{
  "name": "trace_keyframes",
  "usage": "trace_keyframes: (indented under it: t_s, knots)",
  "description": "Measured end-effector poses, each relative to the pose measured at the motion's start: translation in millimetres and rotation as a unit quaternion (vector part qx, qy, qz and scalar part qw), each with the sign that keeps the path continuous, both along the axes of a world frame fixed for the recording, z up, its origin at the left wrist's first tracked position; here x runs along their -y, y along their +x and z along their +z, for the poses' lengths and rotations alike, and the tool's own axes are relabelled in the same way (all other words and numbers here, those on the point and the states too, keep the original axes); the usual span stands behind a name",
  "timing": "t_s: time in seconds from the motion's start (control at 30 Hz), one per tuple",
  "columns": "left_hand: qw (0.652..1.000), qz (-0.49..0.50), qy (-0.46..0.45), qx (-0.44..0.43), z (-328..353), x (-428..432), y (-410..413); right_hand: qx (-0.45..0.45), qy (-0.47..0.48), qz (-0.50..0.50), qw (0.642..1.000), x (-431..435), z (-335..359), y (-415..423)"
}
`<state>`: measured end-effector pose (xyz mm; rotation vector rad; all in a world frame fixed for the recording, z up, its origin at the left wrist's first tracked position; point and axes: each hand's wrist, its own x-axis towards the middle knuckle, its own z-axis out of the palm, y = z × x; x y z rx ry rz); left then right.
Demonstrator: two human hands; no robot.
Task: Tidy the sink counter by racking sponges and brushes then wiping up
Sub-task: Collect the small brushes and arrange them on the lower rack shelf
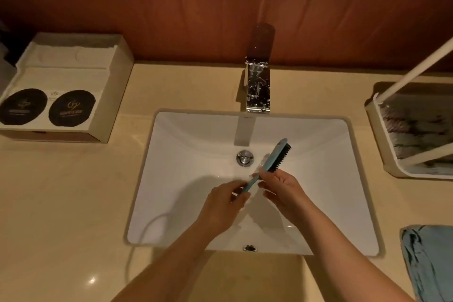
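box (73, 76) labels: gold print unreadable; left hand (224, 201) pinches blue brush (275, 157) handle end, right hand (280, 189) grips its neck, over sink (176, 179); faucet (258, 88) behind, blue cloth (431, 260) at right

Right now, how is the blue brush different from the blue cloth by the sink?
The brush is held up over the sink by the left hand and right hand; the cloth lies on the counter, untouched. The brush is long and straight with black bristles; the cloth is crumpled. Both are light blue.
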<state>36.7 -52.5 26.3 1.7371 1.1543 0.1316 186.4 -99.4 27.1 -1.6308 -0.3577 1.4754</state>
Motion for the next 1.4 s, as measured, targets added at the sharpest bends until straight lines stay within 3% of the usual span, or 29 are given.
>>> trace_keyframes:
  t_s: [0.2,0.4,0.77,0.93,1.13,1.23,1.4]
  knots:
    - [0.998,-0.053,0.011,0.035,24,13,32,-0.031,0.037,-0.098,0.994,37,24,22]
    - [0.981,-0.167,0.043,0.09,55,33,85,0.027,0.055,-0.204,0.977,82,42,61]
    - [0.959,-0.273,0.043,0.065,83,86,201,0.042,0.092,-0.323,0.941,155,54,152]
    - [0.976,-0.202,0.067,0.048,86,96,251,0.052,0.095,-0.355,0.928,163,62,210]
    - [0.98,-0.135,0.089,0.111,90,98,303,0.101,0.033,-0.341,0.934,169,63,299]
    - [0.985,-0.09,0.142,0.046,86,100,313,0.106,-0.004,-0.324,0.94,165,59,341]
    - [0.96,-0.086,0.266,-0.025,81,101,316,0.162,-0.078,-0.281,0.943,153,54,392]
